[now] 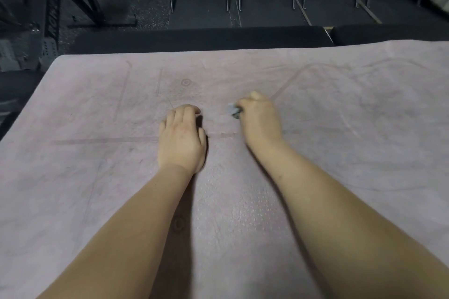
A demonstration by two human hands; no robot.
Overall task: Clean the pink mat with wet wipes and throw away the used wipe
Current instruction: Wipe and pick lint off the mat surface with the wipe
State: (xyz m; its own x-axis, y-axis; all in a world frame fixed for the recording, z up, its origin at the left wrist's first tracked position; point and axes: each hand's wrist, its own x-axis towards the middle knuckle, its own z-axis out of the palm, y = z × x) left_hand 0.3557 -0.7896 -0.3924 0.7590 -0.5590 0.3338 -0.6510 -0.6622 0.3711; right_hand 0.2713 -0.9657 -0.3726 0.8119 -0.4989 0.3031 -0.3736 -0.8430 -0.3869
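Right grip (260,121) pinches wadded wipe (233,111): soft, light, likely damp; keep bunched. Left grip (182,138) loosely bent, empty, braces pink mat (340,128): thin, floppy, probably creeps.

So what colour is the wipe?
Pale grey-blue wipe, held in the right hand; head view.

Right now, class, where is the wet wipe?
In the head view, the wet wipe is bunched in the right hand, right of centre on the pink mat, beside the left hand resting there.
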